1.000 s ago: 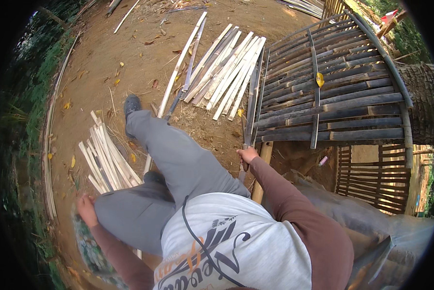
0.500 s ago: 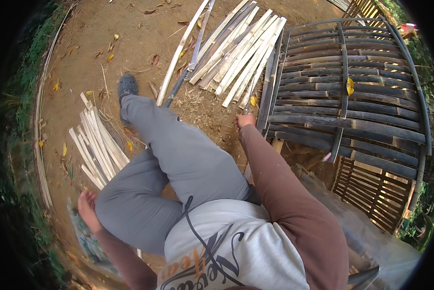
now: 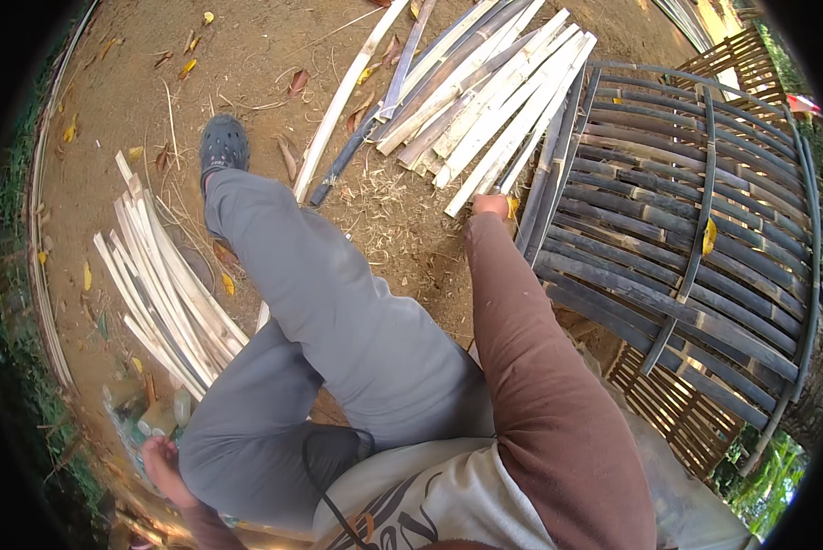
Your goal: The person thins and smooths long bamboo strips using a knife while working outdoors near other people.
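My right hand (image 3: 490, 205) is closed at the near end of a pile of split bamboo strips (image 3: 485, 119). Its fingers are curled round something I cannot make out; the end of one strip lies right at the knuckles. My left hand (image 3: 161, 467) hangs low beside my left thigh, fingers loosely bent and apart, with nothing seen in it. Just beyond it are clear plastic items (image 3: 159, 417), partly hidden. A second bundle of pale bamboo strips (image 3: 168, 284) lies on the ground by my left knee.
A slatted dark bamboo frame (image 3: 668, 220) stands close on the right, with a woven slat panel (image 3: 677, 403) below it. A long pale strip (image 3: 352, 96) lies beyond my outstretched foot (image 3: 222, 142). Shavings (image 3: 388, 206) and dry leaves litter the dirt.
My right hand has reached farther forward, up to the pile's near end. My left hand has dropped lower and back. The whole view has shifted and tilted.
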A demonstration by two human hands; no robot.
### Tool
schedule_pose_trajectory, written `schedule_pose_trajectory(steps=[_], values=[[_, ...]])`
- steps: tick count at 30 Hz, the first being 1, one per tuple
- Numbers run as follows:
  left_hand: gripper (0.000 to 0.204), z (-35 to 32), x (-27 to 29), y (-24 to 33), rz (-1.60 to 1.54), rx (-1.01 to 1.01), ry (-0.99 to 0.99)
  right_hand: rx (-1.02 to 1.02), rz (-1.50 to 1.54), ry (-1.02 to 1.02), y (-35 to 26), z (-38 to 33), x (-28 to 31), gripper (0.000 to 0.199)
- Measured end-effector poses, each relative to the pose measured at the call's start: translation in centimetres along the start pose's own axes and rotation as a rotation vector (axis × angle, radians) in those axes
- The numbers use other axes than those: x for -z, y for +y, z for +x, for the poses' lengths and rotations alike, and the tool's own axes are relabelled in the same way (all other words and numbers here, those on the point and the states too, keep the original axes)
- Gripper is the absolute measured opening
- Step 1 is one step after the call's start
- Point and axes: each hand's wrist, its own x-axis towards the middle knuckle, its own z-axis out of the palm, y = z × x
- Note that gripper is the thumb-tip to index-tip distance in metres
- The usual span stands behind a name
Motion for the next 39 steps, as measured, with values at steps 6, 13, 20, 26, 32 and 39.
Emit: schedule_pose_trajectory(steps=[6, 13, 20, 26, 32, 39], values=[[0.020, -0.4, -1.5, 1.3, -0.024, -0.024, 0.052, -0.049, -0.047, 0.010, 0.6, 2.5, -2.2, 0.035], [0.021, -0.8, -2.0, 2.4, 0.088, -0.106, 0.013, -0.050, 0.412, -0.199, 4.0, 2.3, 3.9, 0.032], [0.028, -3.2, -3.9, 3.7, 0.272, -0.301, 0.087, 0.185, 0.716, -0.353, 6.3, -5.3, 16.9, 0.027], [0.023, -7.6, -8.1, 8.8, 0.385, -0.642, -0.058, 0.332, 0.934, -0.512, 2.5, -15.4, 26.6, 0.027], [0.023, -18.8, -19.5, 17.6, 0.349, -0.680, -0.756, 0.480, 1.052, -0.580, 0.9, -24.3, 31.5, 0.026], [0.034, -19.5, -28.2, 18.9, 0.212, -0.469, -1.218, 0.699, 0.903, -0.655, 2.0, -28.4, 34.8, 0.033]])
